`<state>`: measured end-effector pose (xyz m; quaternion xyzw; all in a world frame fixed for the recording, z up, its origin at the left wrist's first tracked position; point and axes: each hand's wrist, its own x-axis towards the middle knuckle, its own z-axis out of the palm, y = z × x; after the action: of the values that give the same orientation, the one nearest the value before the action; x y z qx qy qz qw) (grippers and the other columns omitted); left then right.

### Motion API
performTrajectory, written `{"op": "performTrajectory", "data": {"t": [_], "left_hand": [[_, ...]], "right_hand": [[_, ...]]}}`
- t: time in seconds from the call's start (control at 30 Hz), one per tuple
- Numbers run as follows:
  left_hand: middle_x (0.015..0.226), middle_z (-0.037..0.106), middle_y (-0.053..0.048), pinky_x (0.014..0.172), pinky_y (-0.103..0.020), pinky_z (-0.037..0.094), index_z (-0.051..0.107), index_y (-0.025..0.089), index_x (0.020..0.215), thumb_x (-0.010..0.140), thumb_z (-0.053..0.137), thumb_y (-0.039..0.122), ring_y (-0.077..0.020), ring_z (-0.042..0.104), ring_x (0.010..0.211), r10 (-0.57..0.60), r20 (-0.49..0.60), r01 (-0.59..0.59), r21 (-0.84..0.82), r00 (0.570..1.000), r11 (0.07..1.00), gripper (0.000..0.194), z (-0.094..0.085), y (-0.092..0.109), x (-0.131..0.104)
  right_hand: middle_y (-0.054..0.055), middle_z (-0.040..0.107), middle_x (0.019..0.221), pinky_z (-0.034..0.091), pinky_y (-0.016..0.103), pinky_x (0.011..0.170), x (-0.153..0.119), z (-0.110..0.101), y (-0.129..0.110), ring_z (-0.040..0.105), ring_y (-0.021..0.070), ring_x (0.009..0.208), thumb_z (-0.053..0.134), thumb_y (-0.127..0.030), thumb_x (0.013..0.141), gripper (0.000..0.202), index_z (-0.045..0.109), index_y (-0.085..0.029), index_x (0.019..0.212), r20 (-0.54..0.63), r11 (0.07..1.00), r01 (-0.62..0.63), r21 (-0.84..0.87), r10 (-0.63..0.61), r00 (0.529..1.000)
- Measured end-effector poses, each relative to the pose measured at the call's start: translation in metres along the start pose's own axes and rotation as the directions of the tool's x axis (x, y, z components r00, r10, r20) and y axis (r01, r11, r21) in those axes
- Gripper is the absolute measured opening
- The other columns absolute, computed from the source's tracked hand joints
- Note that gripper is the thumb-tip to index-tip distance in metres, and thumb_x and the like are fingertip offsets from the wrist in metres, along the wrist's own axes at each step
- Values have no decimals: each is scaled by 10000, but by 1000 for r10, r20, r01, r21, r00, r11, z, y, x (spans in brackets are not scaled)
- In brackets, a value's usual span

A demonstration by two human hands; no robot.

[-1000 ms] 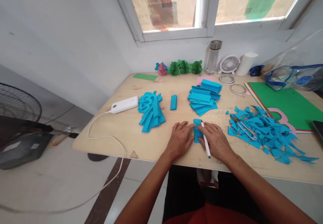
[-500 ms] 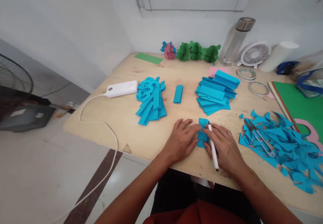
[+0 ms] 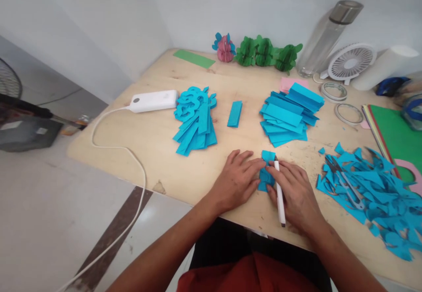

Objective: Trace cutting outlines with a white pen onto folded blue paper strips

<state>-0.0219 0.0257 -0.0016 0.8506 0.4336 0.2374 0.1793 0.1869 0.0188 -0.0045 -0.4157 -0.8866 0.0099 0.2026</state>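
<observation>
A small folded blue paper (image 3: 267, 179) lies near the table's front edge between my hands. My left hand (image 3: 238, 180) rests with fingers spread, its fingertips touching the paper's left side. With my right hand (image 3: 293, 191) I hold a white marker (image 3: 280, 195), its dark tip up by the paper's right edge, while the fingertips press on the paper. One folded blue strip (image 3: 234, 113) lies alone beyond my left hand. A pile of folded blue strips (image 3: 286, 114) sits beyond my right hand, and cut curly shapes with more strips (image 3: 198, 123) lie to the left.
Blue scraps (image 3: 385, 200) with scissors (image 3: 347, 186) on them spread at the right. A white power bank (image 3: 153, 101) trails a cable at left. Along the back stand green paper figures (image 3: 263, 52), a bottle (image 3: 325, 41), a small fan (image 3: 352, 63) and tape rolls (image 3: 334, 91).
The view has tilted downward and come slightly closer, so the window is out of sight. My hands, the marker and the paper keep nearly the same places relative to each other.
</observation>
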Motion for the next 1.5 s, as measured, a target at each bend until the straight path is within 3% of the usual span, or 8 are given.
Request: {"op": "performTrajectory", "data": {"t": [0.27, 0.53, 1.07, 1.5], "left_hand": [[1356, 580, -54, 1150, -511, 228, 490, 184, 1312, 919, 485, 269, -281, 393, 1341, -1, 15, 1, 2, 1000, 1000, 402, 1, -2, -1], [1347, 595, -29, 1136, -512, 258, 534, 194, 1249, 926, 400, 165, -267, 424, 1324, -19, 4, 19, 17, 1000, 1000, 350, 3, -2, 1], [1354, 586, -44, 1139, -509, 249, 547, 204, 1239, 887, 502, 216, -274, 408, 1341, -15, 11, 15, 20, 1000, 1000, 355, 6, -5, 0], [1369, 580, -25, 1151, -518, 231, 562, 191, 1199, 878, 509, 200, -280, 405, 1339, -26, 23, 26, 1, 999, 1000, 325, 4, -5, 0]], "right_hand": [[136, 651, 1220, 379, 450, 985, 1, -2, -2, 533, 284, 1183, 534, -259, 909, 334, 583, -144, 1219, -2, 999, -21, -40, 21, 1000], [130, 656, 1210, 381, 449, 980, 1, -2, -3, 530, 293, 1175, 537, -272, 911, 330, 585, -153, 1215, -5, 996, -36, -82, 36, 999], [139, 664, 1157, 388, 469, 937, 4, -2, -8, 537, 308, 1133, 522, -270, 901, 422, 549, -168, 1310, -2, 995, -77, -62, 78, 997], [137, 653, 1172, 381, 446, 936, 3, -1, -5, 543, 301, 1114, 536, -269, 890, 380, 565, -167, 1254, 0, 995, -51, -82, 51, 999]]}}
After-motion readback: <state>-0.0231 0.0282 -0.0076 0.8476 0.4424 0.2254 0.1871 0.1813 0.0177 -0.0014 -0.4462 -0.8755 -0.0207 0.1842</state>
